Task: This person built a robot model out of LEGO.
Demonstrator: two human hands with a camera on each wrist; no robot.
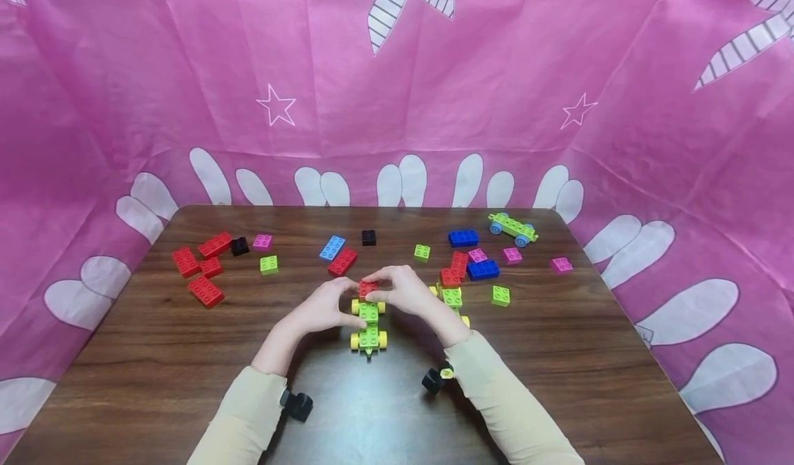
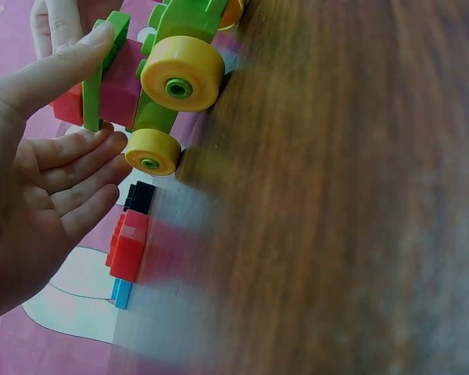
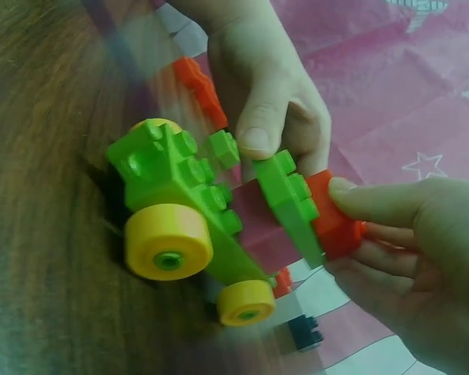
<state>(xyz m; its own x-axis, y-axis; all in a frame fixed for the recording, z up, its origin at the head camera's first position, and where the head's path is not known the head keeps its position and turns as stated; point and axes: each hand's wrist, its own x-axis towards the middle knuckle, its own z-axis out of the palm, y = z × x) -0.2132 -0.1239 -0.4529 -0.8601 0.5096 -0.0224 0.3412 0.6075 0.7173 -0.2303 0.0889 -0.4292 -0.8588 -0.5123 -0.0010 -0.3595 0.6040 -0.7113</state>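
A green toy car base (image 3: 172, 176) with yellow wheels stands on the table between my hands. A purple brick (image 3: 259, 226) sits on it, and above that a flat green plate (image 3: 285, 207) carries a red brick (image 3: 334, 223). My left hand (image 1: 325, 305) pinches the green plate, its thumb on one edge and fingertips at the opposite one. From the other side, my right hand (image 1: 406, 290) grips the red brick between thumb and fingers. In the left wrist view, the red brick (image 2: 68, 105) shows partly behind the plate.
Several red bricks (image 1: 206, 291) lie at the left. Blue bricks (image 1: 482, 270), pink bricks (image 1: 562, 264) and green bricks (image 1: 500, 295) are scattered right. A second yellow-wheeled base (image 1: 451, 297) is partly hidden by my right arm. A blue-wheeled base (image 1: 513, 226) stands at the back right.
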